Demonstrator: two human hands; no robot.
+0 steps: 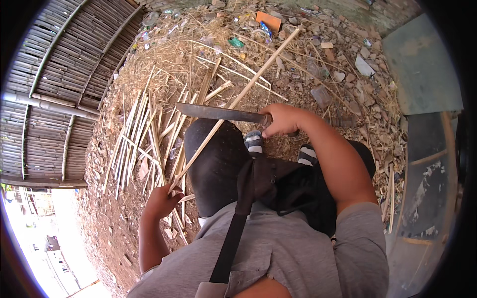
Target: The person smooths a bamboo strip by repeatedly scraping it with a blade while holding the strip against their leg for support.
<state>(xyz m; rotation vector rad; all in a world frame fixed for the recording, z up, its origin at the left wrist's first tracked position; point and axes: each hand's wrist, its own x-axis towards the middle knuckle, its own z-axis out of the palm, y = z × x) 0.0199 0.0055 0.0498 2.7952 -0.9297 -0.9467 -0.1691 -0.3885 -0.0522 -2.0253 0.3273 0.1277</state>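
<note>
Above the knee, the right hand (280, 120) is gripping a long knife (218, 113); its blade is apparently lying across the bamboo strip (238, 97) clenched in the left hand (161, 200).

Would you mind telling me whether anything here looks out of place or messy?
Yes: litter lies among the straw and rubble at the top, an orange scrap and a green one. Split bamboo strips lie scattered, crossing unevenly, left of the knee.
</note>
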